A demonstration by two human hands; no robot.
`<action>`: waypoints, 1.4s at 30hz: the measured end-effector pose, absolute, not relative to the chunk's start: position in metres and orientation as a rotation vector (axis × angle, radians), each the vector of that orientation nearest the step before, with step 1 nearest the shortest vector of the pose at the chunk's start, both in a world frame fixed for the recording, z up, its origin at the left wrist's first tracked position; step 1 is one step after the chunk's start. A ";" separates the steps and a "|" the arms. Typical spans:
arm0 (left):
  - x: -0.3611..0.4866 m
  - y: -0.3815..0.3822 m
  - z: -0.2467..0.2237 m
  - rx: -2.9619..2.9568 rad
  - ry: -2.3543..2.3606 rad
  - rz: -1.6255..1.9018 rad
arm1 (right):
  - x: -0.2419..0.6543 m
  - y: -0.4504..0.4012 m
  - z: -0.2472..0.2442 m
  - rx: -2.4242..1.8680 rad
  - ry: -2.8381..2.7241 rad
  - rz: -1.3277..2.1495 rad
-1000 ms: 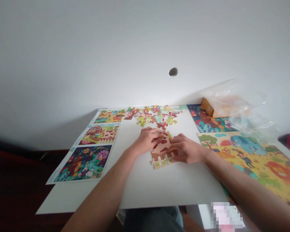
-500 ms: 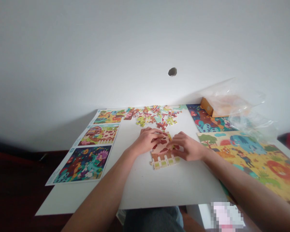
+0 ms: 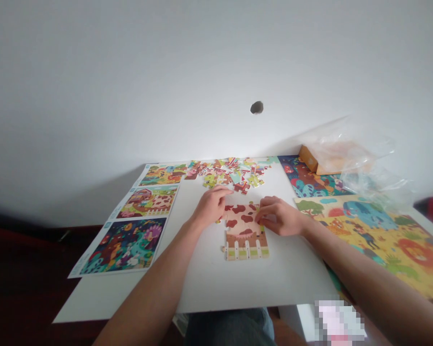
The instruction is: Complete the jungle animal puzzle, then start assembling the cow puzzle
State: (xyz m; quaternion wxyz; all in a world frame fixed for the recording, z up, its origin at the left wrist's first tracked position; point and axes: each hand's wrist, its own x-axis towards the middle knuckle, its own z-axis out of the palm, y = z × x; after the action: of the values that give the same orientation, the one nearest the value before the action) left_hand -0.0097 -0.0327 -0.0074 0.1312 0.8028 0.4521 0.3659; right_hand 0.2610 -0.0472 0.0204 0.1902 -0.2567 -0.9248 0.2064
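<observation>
A partly joined jigsaw puzzle (image 3: 242, 230) lies on the white table, showing a pink body with dark red patches above a white fence. My left hand (image 3: 212, 206) is at its upper left corner, index finger stretched forward and the other fingers mostly hidden. A small coloured puzzle piece (image 3: 218, 221) peeks out beneath that palm. My right hand (image 3: 277, 216) is closed at the puzzle's right edge, thumb and fingertips pinching there. Just past the left fingertips lies a reddish-brown loose piece (image 3: 241, 188).
Loose puzzle pieces (image 3: 223, 170) are heaped at the back by the wall. A sheet of printed pictures (image 3: 124, 245) lies at left. At right are a finished animal puzzle (image 3: 375, 240), a dark puzzle (image 3: 310, 185), an orange box (image 3: 308, 159) and a clear plastic bag (image 3: 371, 149).
My left hand has drawn left off the puzzle, uncovering its upper part. The joined puzzle has straightened and shifted slightly toward me. My right hand stays at its right edge.
</observation>
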 end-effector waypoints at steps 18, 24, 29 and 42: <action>0.001 -0.042 -0.001 2.320 1.175 0.886 | 0.262 -0.040 0.012 -0.909 -2.557 0.493; 0.003 -0.045 0.001 2.360 1.043 0.814 | 0.262 -0.040 0.011 -0.869 -2.565 0.515; 0.002 -0.046 0.003 2.378 0.991 0.757 | 0.262 -0.040 0.012 -0.844 -2.583 0.502; 0.001 -0.046 0.005 2.473 0.941 0.580 | 0.265 -0.033 0.005 -1.022 -2.315 0.445</action>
State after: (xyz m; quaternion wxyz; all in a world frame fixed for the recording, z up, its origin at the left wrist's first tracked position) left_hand 0.0015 -0.0462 0.0052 0.2144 0.8917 0.3394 0.2091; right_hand 0.2650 -0.0334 0.0053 0.2823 -0.3815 -0.8644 0.1660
